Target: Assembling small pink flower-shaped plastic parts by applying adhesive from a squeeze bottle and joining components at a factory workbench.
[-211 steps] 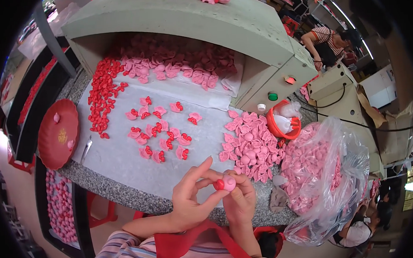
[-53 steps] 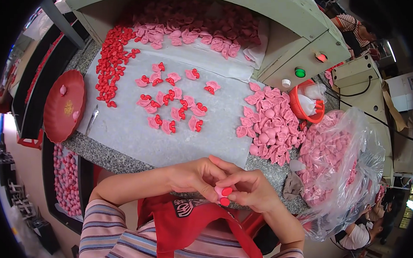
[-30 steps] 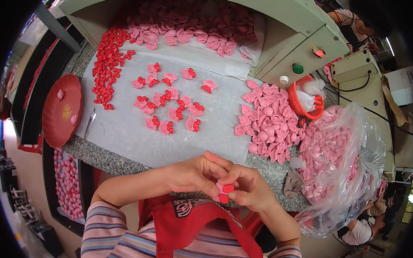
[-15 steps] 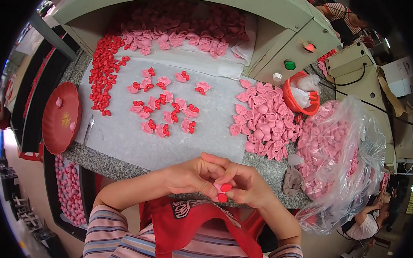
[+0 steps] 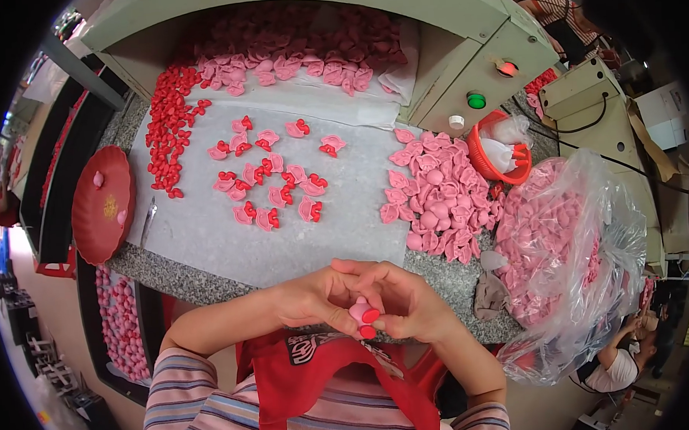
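Close to my body, over the front edge of the worktop, both hands pinch a small pink plastic figure piece with two red rounded ends (image 5: 363,314). My left hand (image 5: 317,299) grips it with thumb and fingers from the left. From the right, my right hand (image 5: 411,300) presses near its red ends, with the fingertips of both hands meeting above it. On white paper (image 5: 345,230) beyond my hands lie several pink-and-red joined pieces (image 5: 269,172). Loose pink pieces (image 5: 440,199) are heaped to the right, and small red pieces (image 5: 168,134) spread along the far left.
A grey-green metal housing (image 5: 461,64) arches over more pink pieces at the back. A red scalloped dish (image 5: 102,206) and a slim metal tool (image 5: 149,220) lie left. Right are an orange basket (image 5: 499,150) and a clear plastic bag (image 5: 585,258) of pink pieces.
The pinched piece has turned slightly, so more of its pink body shows between my fingers. Both hands stay in nearly the same place; the view has shifted a little.
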A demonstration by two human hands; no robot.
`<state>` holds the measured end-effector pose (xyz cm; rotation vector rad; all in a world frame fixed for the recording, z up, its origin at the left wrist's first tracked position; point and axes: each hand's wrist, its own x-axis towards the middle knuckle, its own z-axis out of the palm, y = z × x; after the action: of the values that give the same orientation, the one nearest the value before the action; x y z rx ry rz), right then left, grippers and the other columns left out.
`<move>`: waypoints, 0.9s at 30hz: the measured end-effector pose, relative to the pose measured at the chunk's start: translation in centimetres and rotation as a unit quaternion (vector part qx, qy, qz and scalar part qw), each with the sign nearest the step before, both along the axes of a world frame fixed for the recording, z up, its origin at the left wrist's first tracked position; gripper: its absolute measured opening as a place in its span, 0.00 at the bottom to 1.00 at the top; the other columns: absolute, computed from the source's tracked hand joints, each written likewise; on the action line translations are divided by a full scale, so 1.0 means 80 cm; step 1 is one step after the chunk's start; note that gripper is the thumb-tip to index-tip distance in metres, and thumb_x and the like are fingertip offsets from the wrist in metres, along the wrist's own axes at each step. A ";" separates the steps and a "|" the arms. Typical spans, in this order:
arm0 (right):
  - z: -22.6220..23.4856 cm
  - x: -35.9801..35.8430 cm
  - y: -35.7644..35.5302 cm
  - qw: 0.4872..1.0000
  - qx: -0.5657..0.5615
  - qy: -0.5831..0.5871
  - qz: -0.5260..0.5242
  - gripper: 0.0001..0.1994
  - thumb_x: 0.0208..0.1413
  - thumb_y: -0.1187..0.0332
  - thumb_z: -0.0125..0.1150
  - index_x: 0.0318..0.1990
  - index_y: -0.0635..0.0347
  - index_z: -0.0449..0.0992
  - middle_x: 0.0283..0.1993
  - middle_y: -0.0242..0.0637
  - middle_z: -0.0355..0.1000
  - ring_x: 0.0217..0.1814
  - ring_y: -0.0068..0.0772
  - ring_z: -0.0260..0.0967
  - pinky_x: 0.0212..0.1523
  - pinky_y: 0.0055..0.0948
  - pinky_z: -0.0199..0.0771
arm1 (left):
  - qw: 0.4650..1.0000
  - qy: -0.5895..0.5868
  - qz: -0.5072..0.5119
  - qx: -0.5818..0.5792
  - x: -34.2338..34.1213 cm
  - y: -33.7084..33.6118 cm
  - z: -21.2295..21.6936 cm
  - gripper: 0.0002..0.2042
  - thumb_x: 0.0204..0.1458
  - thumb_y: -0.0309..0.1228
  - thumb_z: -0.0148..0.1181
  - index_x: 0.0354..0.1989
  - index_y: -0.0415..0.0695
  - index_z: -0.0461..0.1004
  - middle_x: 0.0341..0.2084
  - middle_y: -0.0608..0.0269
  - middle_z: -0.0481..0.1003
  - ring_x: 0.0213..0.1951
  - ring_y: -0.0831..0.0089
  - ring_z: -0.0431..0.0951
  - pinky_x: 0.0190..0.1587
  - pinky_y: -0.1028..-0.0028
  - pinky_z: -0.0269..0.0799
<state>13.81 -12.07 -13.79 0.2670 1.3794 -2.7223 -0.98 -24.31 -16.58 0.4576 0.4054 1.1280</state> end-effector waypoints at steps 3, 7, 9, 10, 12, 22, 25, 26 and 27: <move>0.003 0.000 0.000 0.999 -0.009 -0.031 0.004 0.24 0.41 0.76 0.63 0.49 0.61 0.64 0.65 0.47 0.49 0.63 0.38 0.53 0.60 0.38 0.55 | 1.000 -0.002 0.008 0.006 0.002 -0.002 -0.006 0.16 0.41 0.19 0.62 0.41 0.37 0.70 0.32 0.64 0.72 0.36 0.77 0.73 0.40 0.78 0.70; -0.003 0.001 0.001 1.000 -0.004 -0.003 0.011 0.25 0.38 0.83 0.55 0.50 0.61 0.63 0.66 0.43 0.48 0.61 0.34 0.54 0.56 0.34 0.59 | 0.999 -0.014 0.020 0.021 0.004 -0.004 -0.008 0.16 0.40 0.19 0.63 0.41 0.37 0.70 0.33 0.65 0.72 0.36 0.77 0.73 0.40 0.78 0.70; -0.004 0.001 0.002 1.000 0.003 0.010 0.015 0.28 0.36 0.88 0.47 0.51 0.61 0.63 0.66 0.39 0.48 0.59 0.29 0.56 0.53 0.29 0.62 | 1.000 -0.016 0.016 0.015 0.004 -0.004 -0.008 0.16 0.40 0.19 0.63 0.41 0.37 0.70 0.33 0.64 0.72 0.36 0.77 0.73 0.40 0.78 0.70; -0.005 0.001 0.002 1.000 0.006 0.016 0.016 0.28 0.36 0.88 0.47 0.51 0.60 0.63 0.66 0.39 0.48 0.60 0.30 0.55 0.53 0.29 0.62 | 1.000 -0.018 0.014 0.009 0.004 -0.004 -0.008 0.16 0.40 0.19 0.63 0.41 0.37 0.70 0.32 0.64 0.72 0.36 0.77 0.73 0.40 0.78 0.70; -0.005 0.001 0.002 1.000 0.009 0.022 0.016 0.28 0.35 0.88 0.47 0.51 0.60 0.64 0.66 0.39 0.48 0.61 0.30 0.54 0.53 0.29 0.62 | 1.000 -0.017 0.012 0.011 0.004 -0.004 -0.008 0.17 0.40 0.19 0.63 0.41 0.37 0.70 0.32 0.64 0.72 0.36 0.77 0.74 0.40 0.78 0.70; -0.007 0.002 0.003 0.999 0.005 0.020 0.025 0.28 0.35 0.88 0.46 0.50 0.58 0.65 0.66 0.38 0.47 0.61 0.29 0.54 0.53 0.29 0.62 | 1.000 -0.013 -0.001 -0.028 0.003 -0.002 -0.001 0.20 0.34 0.19 0.67 0.40 0.39 0.72 0.34 0.67 0.71 0.35 0.79 0.70 0.37 0.81 0.65; -0.006 0.003 0.004 1.000 0.006 0.013 0.027 0.29 0.34 0.88 0.46 0.50 0.58 0.65 0.66 0.37 0.47 0.61 0.29 0.54 0.53 0.28 0.62 | 0.999 -0.008 0.003 -0.036 0.003 -0.001 0.000 0.20 0.34 0.19 0.68 0.39 0.39 0.72 0.34 0.67 0.71 0.35 0.80 0.70 0.36 0.82 0.65; -0.005 0.003 0.004 1.000 0.010 0.010 0.027 0.29 0.34 0.88 0.46 0.50 0.58 0.65 0.66 0.37 0.47 0.60 0.28 0.54 0.53 0.28 0.63 | 0.999 -0.008 0.003 -0.036 0.004 -0.001 0.000 0.20 0.34 0.19 0.68 0.39 0.39 0.72 0.34 0.67 0.71 0.35 0.80 0.70 0.36 0.82 0.65; -0.006 0.003 0.004 1.000 0.010 0.010 0.026 0.29 0.34 0.88 0.46 0.50 0.58 0.65 0.66 0.37 0.47 0.60 0.28 0.54 0.53 0.28 0.63 | 0.999 -0.007 0.004 -0.036 0.005 -0.001 -0.001 0.20 0.34 0.20 0.68 0.39 0.39 0.72 0.33 0.67 0.71 0.35 0.80 0.70 0.36 0.82 0.65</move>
<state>14.08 -11.73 -14.26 0.2022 1.3992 -2.6780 -0.59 -24.40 -16.68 0.3853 0.4345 1.1211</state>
